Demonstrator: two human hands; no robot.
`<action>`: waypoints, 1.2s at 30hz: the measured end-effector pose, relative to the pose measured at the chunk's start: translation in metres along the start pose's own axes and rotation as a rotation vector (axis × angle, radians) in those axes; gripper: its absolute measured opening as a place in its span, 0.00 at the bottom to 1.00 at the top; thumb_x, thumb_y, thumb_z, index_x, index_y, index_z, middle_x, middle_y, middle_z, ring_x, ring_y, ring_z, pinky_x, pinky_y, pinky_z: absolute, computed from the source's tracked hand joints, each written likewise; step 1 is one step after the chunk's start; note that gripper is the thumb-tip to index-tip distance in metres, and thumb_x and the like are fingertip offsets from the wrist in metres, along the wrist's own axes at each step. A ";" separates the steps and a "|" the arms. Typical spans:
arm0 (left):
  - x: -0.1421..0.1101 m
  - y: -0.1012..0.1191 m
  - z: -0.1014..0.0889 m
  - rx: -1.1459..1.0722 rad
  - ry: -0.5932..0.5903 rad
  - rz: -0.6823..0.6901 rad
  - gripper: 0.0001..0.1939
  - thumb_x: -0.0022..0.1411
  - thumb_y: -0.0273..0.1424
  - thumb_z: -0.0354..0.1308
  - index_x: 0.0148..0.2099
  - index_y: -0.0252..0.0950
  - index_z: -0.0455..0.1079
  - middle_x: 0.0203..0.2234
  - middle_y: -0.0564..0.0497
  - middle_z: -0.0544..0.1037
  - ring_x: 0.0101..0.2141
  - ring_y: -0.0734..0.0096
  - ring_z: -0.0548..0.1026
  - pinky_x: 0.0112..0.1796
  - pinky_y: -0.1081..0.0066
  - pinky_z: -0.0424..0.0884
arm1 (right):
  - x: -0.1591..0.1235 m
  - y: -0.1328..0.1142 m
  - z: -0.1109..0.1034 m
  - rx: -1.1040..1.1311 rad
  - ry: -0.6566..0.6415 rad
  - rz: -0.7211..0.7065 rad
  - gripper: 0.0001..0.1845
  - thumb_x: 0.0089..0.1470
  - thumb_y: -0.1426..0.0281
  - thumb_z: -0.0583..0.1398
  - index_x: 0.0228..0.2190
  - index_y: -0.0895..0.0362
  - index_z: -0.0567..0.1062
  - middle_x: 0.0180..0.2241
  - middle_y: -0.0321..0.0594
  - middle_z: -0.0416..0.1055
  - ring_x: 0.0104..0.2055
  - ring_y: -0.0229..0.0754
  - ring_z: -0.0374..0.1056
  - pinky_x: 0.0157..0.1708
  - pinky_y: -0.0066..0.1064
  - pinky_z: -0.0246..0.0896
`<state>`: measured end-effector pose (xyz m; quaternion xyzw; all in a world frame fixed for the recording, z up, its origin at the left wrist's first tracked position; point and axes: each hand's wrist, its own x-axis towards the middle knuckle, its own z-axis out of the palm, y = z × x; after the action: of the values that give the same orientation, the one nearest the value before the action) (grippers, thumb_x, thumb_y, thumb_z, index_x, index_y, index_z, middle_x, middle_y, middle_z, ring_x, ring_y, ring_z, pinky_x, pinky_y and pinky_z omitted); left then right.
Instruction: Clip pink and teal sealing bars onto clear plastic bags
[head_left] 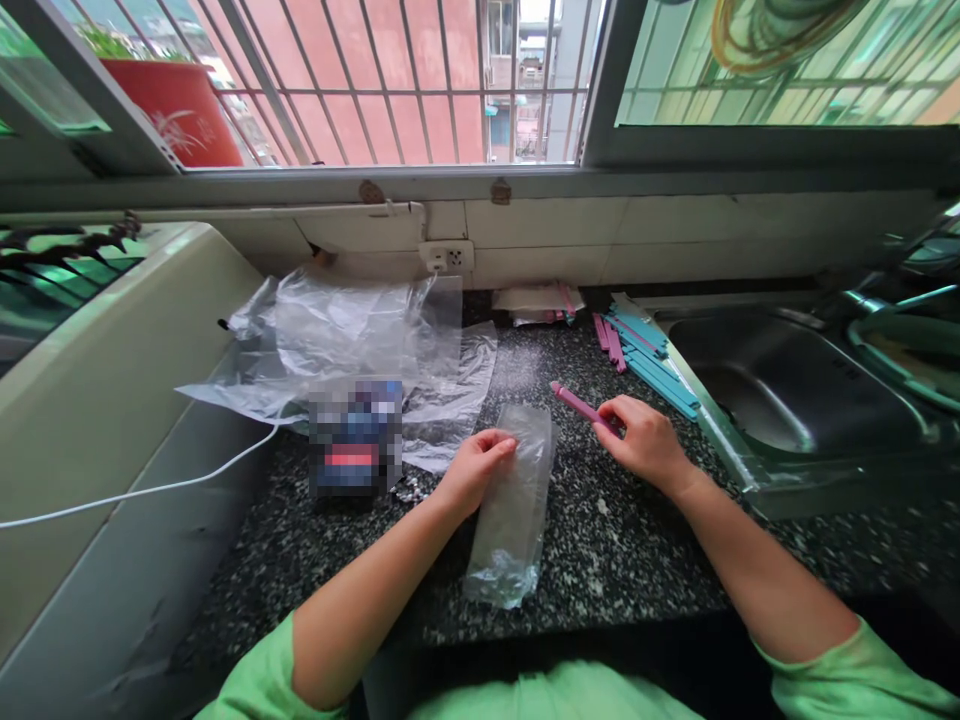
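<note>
A small clear plastic bag (pixel 512 505) lies lengthwise on the dark speckled counter (pixel 622 530) in front of me. My left hand (pixel 474 468) rests on the bag's left edge, fingers curled and pinching the plastic. My right hand (pixel 643 440) is to the right of the bag, closed on a pink sealing stick (pixel 579 404) that points up and left, its tip near the bag's top corner.
A pile of blue and pink sealing sticks (pixel 643 352) lies beside the steel sink (pixel 795 385) on the right. Crumpled clear plastic sheets (pixel 352 340) and a blurred dark package (pixel 355 436) sit to the left. A white cable (pixel 150 490) crosses the beige appliance. A wall socket (pixel 447 257) is behind.
</note>
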<state>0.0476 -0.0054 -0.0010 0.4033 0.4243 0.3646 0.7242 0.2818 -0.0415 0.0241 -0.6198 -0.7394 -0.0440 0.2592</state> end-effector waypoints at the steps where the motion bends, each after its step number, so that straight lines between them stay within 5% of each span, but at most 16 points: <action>1: 0.000 0.000 0.000 0.000 0.001 0.006 0.18 0.36 0.40 0.66 0.23 0.32 0.66 0.14 0.58 0.65 0.17 0.82 0.60 0.21 0.77 0.53 | -0.001 -0.004 0.002 0.019 0.007 -0.033 0.04 0.50 0.70 0.56 0.26 0.57 0.68 0.25 0.39 0.69 0.28 0.40 0.65 0.29 0.30 0.58; 16: -0.008 0.000 0.008 0.019 -0.045 0.013 0.15 0.37 0.35 0.66 0.28 0.32 0.69 0.20 0.55 0.70 0.22 0.79 0.63 0.25 0.76 0.56 | -0.012 -0.042 0.025 0.146 -0.012 -0.331 0.05 0.54 0.70 0.55 0.32 0.57 0.71 0.30 0.41 0.70 0.33 0.40 0.66 0.33 0.30 0.63; 25: -0.001 0.003 0.001 -0.173 0.128 0.031 0.19 0.34 0.38 0.68 0.25 0.32 0.67 0.17 0.57 0.66 0.19 0.82 0.60 0.22 0.77 0.53 | -0.008 -0.029 0.016 0.195 0.025 -0.259 0.15 0.50 0.62 0.60 0.38 0.56 0.69 0.35 0.43 0.71 0.39 0.45 0.68 0.39 0.36 0.66; 36: -0.004 0.003 0.004 -0.137 0.044 0.082 0.19 0.34 0.38 0.69 0.29 0.32 0.71 0.21 0.56 0.71 0.24 0.79 0.65 0.28 0.77 0.61 | -0.007 -0.028 0.011 0.257 0.040 -0.214 0.11 0.51 0.64 0.59 0.36 0.55 0.69 0.30 0.41 0.71 0.33 0.42 0.68 0.34 0.34 0.65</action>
<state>0.0494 -0.0088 0.0047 0.3617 0.3972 0.4310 0.7250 0.2525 -0.0501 0.0190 -0.4982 -0.7956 0.0112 0.3446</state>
